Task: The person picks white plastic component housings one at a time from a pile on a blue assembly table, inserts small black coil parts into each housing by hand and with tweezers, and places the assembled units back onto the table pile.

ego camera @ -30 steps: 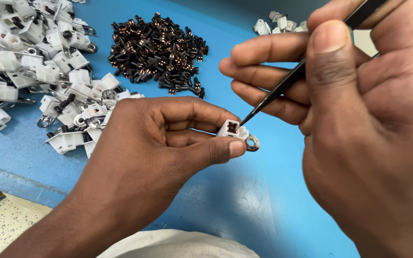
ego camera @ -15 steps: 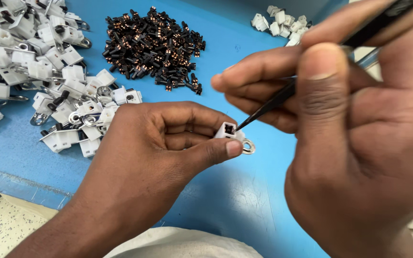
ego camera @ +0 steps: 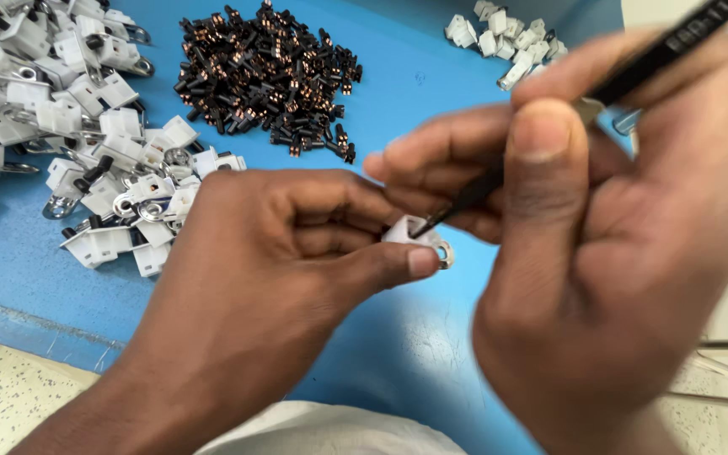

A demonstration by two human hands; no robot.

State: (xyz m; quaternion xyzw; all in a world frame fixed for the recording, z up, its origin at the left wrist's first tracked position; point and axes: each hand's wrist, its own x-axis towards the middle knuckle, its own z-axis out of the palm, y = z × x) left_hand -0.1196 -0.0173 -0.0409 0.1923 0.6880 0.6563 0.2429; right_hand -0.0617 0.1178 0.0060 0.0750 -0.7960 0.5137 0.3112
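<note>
The left hand (ego camera: 271,278) sits in the middle of the view. It is closed around a small white plastic part (ego camera: 410,230), which it pinches between the thumb and the fingers. A little metal ring (ego camera: 445,254) sticks out of the part at its 4 o'clock side, just past the thumb tip.

The right hand (ego camera: 600,253) is at 3 o'clock from the left hand and looks a bit blurry. It is closed around a thin black tool (ego camera: 634,67), held like a pen. The tool slants down from 1 o'clock, and its tip touches the top of the white part.

Both hands are above a blue surface (ego camera: 398,354). At 10 o'clock from the left hand lies a big heap of white parts (ego camera: 69,135), some with metal rings. At 12 o'clock from the left hand lies a pile of tiny black and copper pieces (ego camera: 263,76). At 1 o'clock, far back on the surface, is a small bunch of white pieces (ego camera: 503,40). These heaps are well apart from the part in the hand.

A speckled pale floor (ego camera: 10,396) shows at 8 o'clock, past the edge of the surface.
</note>
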